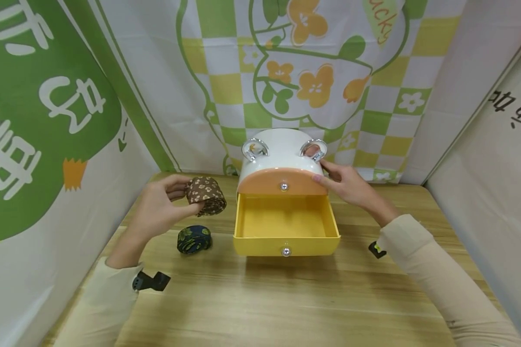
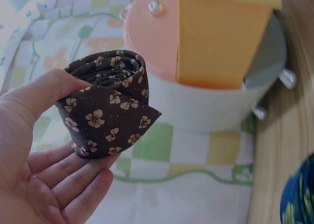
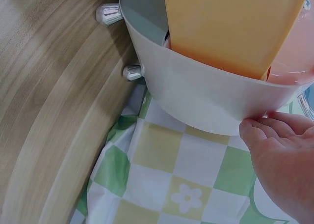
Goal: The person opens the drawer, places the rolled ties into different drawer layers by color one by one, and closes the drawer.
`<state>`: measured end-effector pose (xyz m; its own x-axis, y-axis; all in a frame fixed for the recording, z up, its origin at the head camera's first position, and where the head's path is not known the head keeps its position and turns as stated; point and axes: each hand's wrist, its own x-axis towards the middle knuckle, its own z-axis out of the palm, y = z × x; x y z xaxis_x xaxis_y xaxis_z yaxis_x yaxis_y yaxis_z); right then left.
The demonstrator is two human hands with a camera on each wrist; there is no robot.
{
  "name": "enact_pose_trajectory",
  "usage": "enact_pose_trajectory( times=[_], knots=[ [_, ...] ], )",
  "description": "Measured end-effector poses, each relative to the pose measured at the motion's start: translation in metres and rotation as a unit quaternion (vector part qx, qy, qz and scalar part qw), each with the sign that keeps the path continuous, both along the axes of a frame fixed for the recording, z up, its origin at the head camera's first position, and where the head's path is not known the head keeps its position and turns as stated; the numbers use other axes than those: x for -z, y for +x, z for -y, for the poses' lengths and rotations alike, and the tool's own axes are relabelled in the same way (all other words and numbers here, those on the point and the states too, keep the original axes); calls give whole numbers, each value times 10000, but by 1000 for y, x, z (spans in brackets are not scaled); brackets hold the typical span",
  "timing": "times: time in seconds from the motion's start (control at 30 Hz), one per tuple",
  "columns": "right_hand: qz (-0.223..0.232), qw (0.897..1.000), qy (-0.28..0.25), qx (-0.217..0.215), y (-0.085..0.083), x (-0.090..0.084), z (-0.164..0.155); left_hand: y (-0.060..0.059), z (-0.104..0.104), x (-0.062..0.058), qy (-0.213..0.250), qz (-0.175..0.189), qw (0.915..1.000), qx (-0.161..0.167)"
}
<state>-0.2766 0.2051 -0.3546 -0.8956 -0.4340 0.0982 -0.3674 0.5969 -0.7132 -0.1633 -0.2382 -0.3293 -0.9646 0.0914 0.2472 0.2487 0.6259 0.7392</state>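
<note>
My left hand (image 1: 160,205) holds a rolled brown necktie (image 1: 205,193) with pale flowers, raised left of the drawer box. In the left wrist view the thumb is on one side of the necktie (image 2: 105,111), fingers on the other; its pointed tip sticks out. A rolled dark blue necktie (image 1: 194,239) with yellow-green leaves lies on the table below. My right hand (image 1: 347,183) touches the right side of the white drawer box (image 1: 282,149), thumb at the orange upper drawer (image 1: 267,180). Its fingers (image 3: 274,128) rest on the white wall. The yellow lower drawer (image 1: 260,246) is pulled out, nothing inside.
The drawer box has clear ear-shaped loops (image 1: 255,149) on top and clear knobs. It stands at the back of the wooden table (image 1: 278,303), against a printed cloth (image 1: 226,86). Cloth walls close in both sides. Black straps with small devices (image 1: 152,281) are at both wrists.
</note>
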Motion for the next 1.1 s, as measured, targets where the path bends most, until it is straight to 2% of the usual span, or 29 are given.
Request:
enact_pose_trajectory(
  times=[0.33, 0.57, 1.1],
  knots=[
    [-47, 10000, -2, 24, 1, -1, 0, -7, -30, -4, 163, 93, 9994, 300],
    [6, 10000, -60, -19, 3, -4, 1, -13, -47, 1, 159, 113, 9986, 496],
    [-99, 9999, -87, 12, 3, 0, 2, -17, -79, 14, 586, 169, 9934, 972]
  ],
)
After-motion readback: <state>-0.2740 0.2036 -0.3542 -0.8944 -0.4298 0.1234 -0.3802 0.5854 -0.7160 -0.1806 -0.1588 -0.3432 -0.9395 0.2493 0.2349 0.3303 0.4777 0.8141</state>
